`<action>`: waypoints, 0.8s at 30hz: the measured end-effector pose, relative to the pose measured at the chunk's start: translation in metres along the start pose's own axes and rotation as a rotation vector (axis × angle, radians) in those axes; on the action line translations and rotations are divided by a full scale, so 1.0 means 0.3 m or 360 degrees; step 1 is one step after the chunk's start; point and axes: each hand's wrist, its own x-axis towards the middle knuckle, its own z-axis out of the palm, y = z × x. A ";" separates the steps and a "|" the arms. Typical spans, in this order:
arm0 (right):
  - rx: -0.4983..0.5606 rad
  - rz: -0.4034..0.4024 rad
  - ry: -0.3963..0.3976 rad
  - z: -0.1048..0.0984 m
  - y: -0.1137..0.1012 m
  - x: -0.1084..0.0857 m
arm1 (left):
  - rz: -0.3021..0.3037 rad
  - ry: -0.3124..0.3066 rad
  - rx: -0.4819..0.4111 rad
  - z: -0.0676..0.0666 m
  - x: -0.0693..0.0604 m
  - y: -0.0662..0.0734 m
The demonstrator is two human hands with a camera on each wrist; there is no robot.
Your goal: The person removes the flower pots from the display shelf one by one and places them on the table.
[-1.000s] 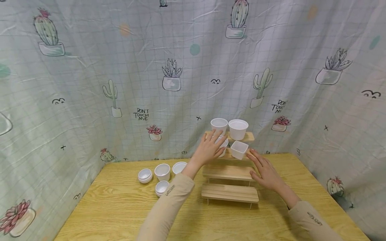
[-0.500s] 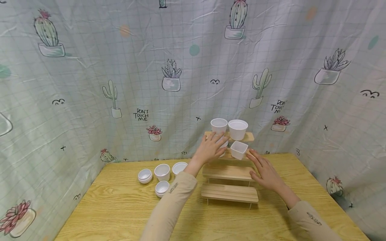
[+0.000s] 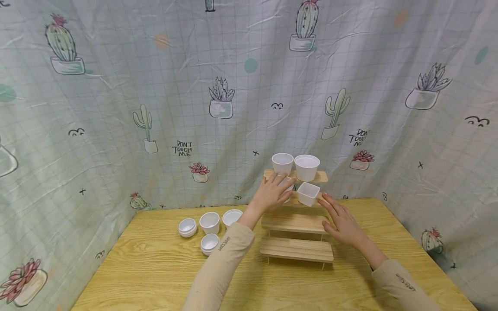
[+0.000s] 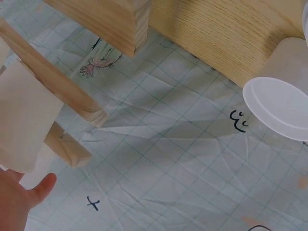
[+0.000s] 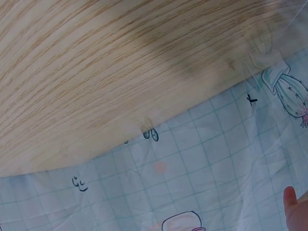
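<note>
In the head view my left hand (image 3: 269, 192) reaches round a white round cup (image 3: 287, 183) on the second-highest step of a wooden tiered stand (image 3: 296, 222). Its fingers lie over the cup and partly hide it; the thumb is at the near side. The left wrist view has a white cup (image 4: 24, 115) beside fingers at the lower left. My right hand (image 3: 344, 222) lies at the right end of that same step, fingers fairly straight, the tips by a white square cup (image 3: 309, 194). Only a fingertip of that hand (image 5: 296, 211) enters the right wrist view.
The top step bears a white round cup (image 3: 282, 163) and a wider one (image 3: 307, 167). Left of the stand, on the wooden table (image 3: 144, 268), are stacked small bowls (image 3: 187, 227), more bowls (image 3: 210, 243), a cup (image 3: 209, 222) and another (image 3: 232, 216). A cactus-print curtain (image 3: 249, 108) stands behind.
My left hand has shifted very slightly to the right at the round cup. The right hand stays in place by the step's end.
</note>
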 end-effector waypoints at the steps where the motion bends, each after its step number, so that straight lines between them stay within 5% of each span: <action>1: 0.0003 -0.0001 0.0000 0.000 -0.002 0.000 | -0.0001 0.0006 0.0007 0.000 -0.001 -0.001; 13: 0.0028 -0.0022 0.0010 -0.001 0.002 0.000 | 0.0054 0.0068 0.0022 -0.007 -0.014 -0.003; 24: 0.0013 -0.0014 -0.0008 0.002 0.006 -0.001 | 0.0052 0.0026 0.0014 -0.009 -0.022 -0.001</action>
